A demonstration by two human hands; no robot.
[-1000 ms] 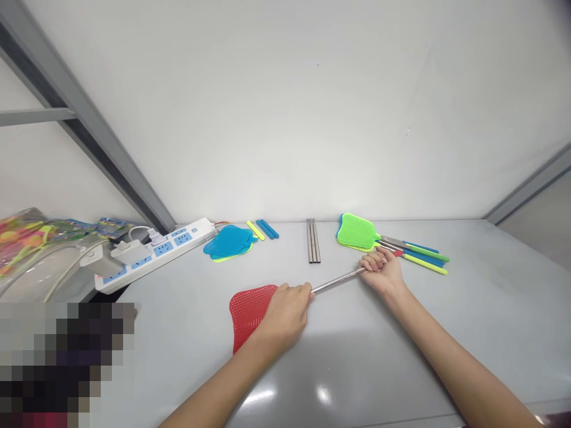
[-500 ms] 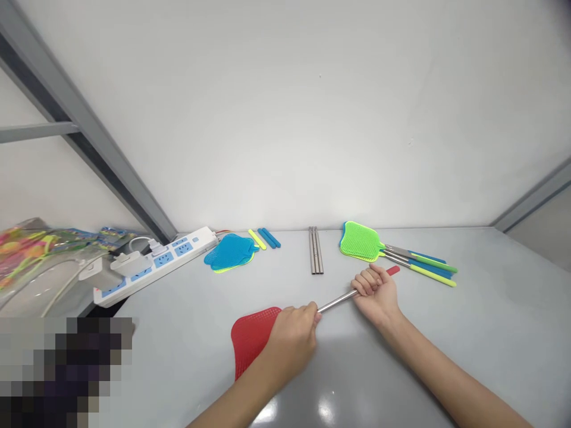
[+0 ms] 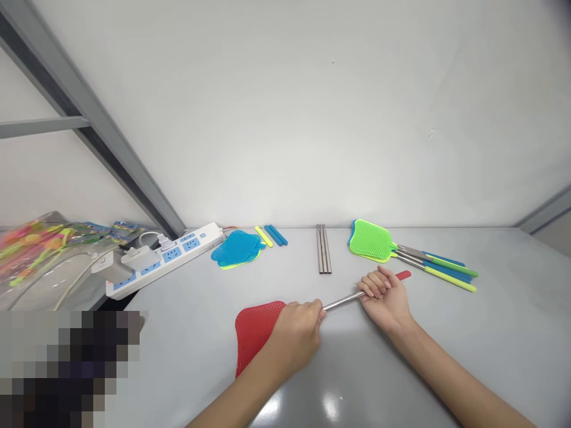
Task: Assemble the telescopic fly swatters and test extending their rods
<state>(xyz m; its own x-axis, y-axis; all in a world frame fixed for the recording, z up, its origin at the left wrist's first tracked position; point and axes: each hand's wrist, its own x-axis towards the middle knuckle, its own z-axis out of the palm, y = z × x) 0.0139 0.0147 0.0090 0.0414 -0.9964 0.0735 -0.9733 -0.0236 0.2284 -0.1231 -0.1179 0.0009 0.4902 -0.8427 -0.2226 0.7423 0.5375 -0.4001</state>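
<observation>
Both of my hands are closed on one red fly swatter [image 3: 257, 333], held slantwise above the grey table. My left hand [image 3: 298, 333] wraps the metal rod close to the red mesh head and covers the joint between them. Farther along, my right hand [image 3: 383, 297] grips the handle end, palm turned up, with the red tip of the handle sticking out past the fingers. Beyond my right hand lies a stack of fly swatters [image 3: 371, 241] with green and blue heads. Three loose metal rods [image 3: 324, 249] lie side by side near the wall.
Blue swatter heads [image 3: 238, 247], with a yellow one beneath, lie at the back left beside short yellow and blue handles [image 3: 275, 235]. A white power strip [image 3: 165, 261] with plugged-in chargers runs along the left. Clear plastic bags [image 3: 49, 255] with colourful items sit at the far left.
The whole view has shifted slightly, so things appear a little farther right. Both hands keep their hold on the red fly swatter, with hardly any change in grip.
</observation>
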